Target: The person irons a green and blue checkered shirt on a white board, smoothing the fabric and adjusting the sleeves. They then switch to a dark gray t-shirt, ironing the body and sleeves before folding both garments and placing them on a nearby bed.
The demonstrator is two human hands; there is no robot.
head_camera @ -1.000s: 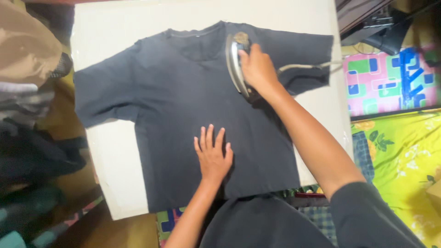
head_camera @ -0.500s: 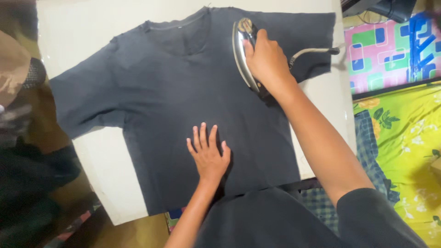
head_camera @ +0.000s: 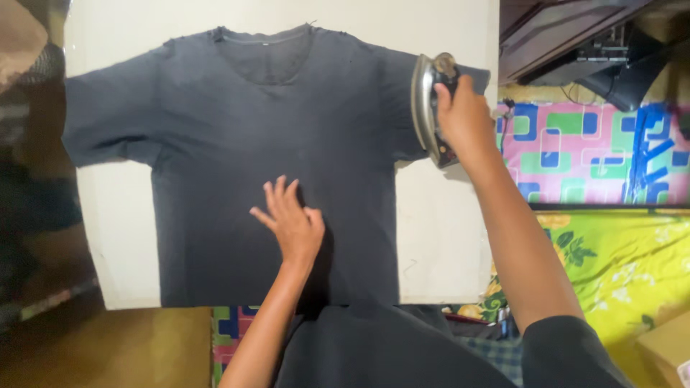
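My right hand grips the iron on the shirt's right sleeve. My left hand lies flat, fingers spread, on the shirt's lower middle. The shirt lies spread on a white board.

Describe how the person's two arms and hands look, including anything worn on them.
Both forearms are bare. The right arm's short dark grey sleeve ends above the elbow. No sleeve shows on the left arm. The left hand and right hand wear no gloves, and no rings or watch are visible.
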